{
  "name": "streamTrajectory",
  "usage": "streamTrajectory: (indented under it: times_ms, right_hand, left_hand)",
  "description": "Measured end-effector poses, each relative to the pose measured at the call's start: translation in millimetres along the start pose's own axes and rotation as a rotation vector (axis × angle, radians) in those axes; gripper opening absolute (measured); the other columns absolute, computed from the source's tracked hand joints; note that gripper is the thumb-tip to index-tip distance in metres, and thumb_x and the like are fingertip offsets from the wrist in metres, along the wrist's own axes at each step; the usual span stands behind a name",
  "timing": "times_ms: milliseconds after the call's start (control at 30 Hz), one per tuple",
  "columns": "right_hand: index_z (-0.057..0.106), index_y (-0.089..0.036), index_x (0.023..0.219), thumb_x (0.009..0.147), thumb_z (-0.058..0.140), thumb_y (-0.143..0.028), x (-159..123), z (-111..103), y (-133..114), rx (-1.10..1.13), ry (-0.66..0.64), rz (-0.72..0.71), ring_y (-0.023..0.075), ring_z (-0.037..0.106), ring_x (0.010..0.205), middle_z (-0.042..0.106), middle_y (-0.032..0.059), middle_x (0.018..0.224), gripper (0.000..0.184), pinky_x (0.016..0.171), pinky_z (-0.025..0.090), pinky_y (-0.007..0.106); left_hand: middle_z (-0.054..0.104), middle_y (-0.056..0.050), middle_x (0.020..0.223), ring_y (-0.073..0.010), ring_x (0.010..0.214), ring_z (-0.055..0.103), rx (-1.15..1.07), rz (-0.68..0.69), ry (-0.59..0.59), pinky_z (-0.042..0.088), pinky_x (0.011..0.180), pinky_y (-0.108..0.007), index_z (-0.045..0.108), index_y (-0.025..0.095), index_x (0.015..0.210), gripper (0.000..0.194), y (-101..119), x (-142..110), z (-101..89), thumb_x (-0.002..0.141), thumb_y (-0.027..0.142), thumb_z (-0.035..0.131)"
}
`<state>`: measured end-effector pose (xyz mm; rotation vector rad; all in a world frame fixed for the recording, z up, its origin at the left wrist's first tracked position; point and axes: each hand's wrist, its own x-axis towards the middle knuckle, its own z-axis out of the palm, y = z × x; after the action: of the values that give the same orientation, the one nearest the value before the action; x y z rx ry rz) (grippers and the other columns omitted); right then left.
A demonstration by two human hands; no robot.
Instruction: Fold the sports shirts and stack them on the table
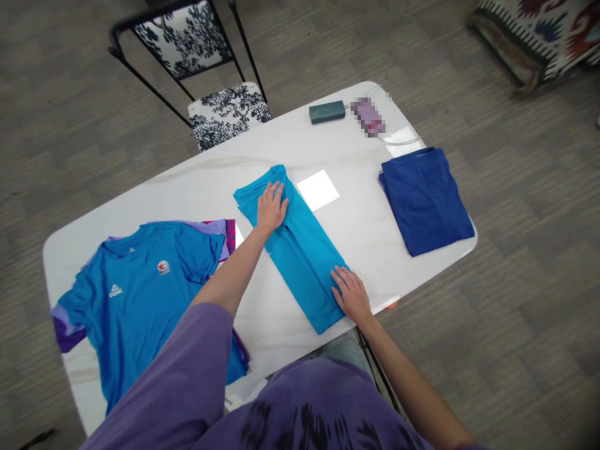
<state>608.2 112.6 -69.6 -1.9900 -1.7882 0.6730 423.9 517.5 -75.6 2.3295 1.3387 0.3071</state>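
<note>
- Right hand (352, 294) flat on light blue cloth (304, 265), by table's (360, 231) near edge
- Light blue cloth folded long, crossing table's middle
- Blue shirt (140, 300) spread at left end
- Left hand (272, 207) flat on cloth's far part; hands apart
- Folded dark blue cloth (424, 203), right end
- Green box (327, 113), far edge
- Chair (229, 112) beyond

Even, diffuse light fills the scene. Glossy and pale, the bench (187, 194) throws back hard-edged rectangles of glare (burnt out to pure white). Shadows are soft; the floor (515, 187) looks dimmer, its corners blurred. The turquoise garment (309, 250) appears reasonably crisp, while one purplish object (369, 117) is pixelated.
</note>
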Motion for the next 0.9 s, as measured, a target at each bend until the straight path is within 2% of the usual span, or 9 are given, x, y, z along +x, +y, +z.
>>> streamTrajectory:
  times_ms: [133,267,367,533,633,733,833,900]
  right_hand:
    - [0.027,-0.034,0.178,0.111,0.056,-0.038,22,26,1,0.002,-0.016,-0.032,0.034,0.038,0.167,0.035,0.0025,0.181,0.073,0.139,0.027,0.067]
    - [0.025,-0.034,0.179,0.108,0.06,-0.041,23,37,4,0.007,-0.03,-0.016,0.0355,0.036,0.168,0.031,0.0034,0.183,0.079,0.14,0.023,0.068]
    - [0.025,-0.035,0.179,0.106,0.062,-0.041,23,36,6,0.019,-0.037,-0.009,0.0358,0.036,0.167,0.031,0.0027,0.183,0.082,0.14,0.023,0.068]
    - [0.026,-0.035,0.179,0.103,0.063,-0.042,27,34,9,0.023,-0.051,0.01,0.0355,0.036,0.167,0.031,0.0012,0.183,0.084,0.14,0.022,0.067]
    - [0.026,-0.034,0.179,0.103,0.064,-0.043,29,34,9,0.005,-0.065,0.017,0.0358,0.036,0.167,0.031,0.0012,0.183,0.085,0.141,0.021,0.066]
    - [0.024,-0.031,0.179,0.105,0.061,-0.045,27,34,9,-0.073,-0.077,0.006,0.0355,0.035,0.168,0.028,0.0028,0.184,0.085,0.142,0.019,0.064]
    - [0.021,-0.028,0.18,0.106,0.058,-0.049,24,34,8,-0.153,-0.087,-0.019,0.0342,0.031,0.17,0.025,0.0037,0.185,0.085,0.143,0.017,0.06]
    - [0.019,-0.028,0.18,0.106,0.057,-0.048,21,33,8,-0.166,-0.079,-0.026,0.0336,0.029,0.17,0.023,0.0031,0.185,0.086,0.143,0.016,0.06]
  left_hand:
    - [0.023,-0.007,0.186,-0.0316,0.175,0.005,0.013,0.0,-0.092,0.007,0.142,-0.059,0.032,0.021,0.178,0.079,-11,49,19.1,0.109,0.06,0.035]
    - [0.017,-0.011,0.187,-0.0366,0.175,0.003,0.049,-0.192,-0.101,0.0,0.141,-0.065,0.022,0.015,0.18,0.093,-29,72,30.9,0.105,0.068,0.037]
    - [0.014,-0.01,0.188,-0.0359,0.175,0.0,0.073,-0.222,-0.048,-0.003,0.141,-0.065,0.02,0.015,0.18,0.094,-32,74,33.4,0.105,0.07,0.038]
    - [0.01,-0.011,0.188,-0.0323,0.175,-0.006,0.047,-0.14,-0.003,-0.004,0.142,-0.063,0.022,0.015,0.179,0.094,-30,76,34.8,0.106,0.067,0.047]
    - [0.008,-0.005,0.189,-0.0311,0.175,-0.009,-0.015,-0.101,0.04,-0.006,0.142,-0.063,0.024,0.024,0.179,0.092,-36,81,37.5,0.104,0.068,0.054]
    - [0.012,-0.003,0.188,-0.0335,0.175,-0.005,-0.019,-0.099,0.003,-0.007,0.142,-0.064,0.03,0.028,0.178,0.092,-37,87,35.6,0.102,0.07,0.058]
    - [0.015,-0.008,0.188,-0.035,0.175,-0.004,-0.014,-0.099,-0.017,-0.01,0.14,-0.065,0.032,0.021,0.177,0.094,-21,84,23.1,0.102,0.068,0.06]
    - [0.013,-0.01,0.188,-0.0326,0.175,-0.005,-0.037,-0.078,0.042,-0.009,0.14,-0.063,0.028,0.018,0.178,0.093,0,63,11.3,0.104,0.066,0.059]
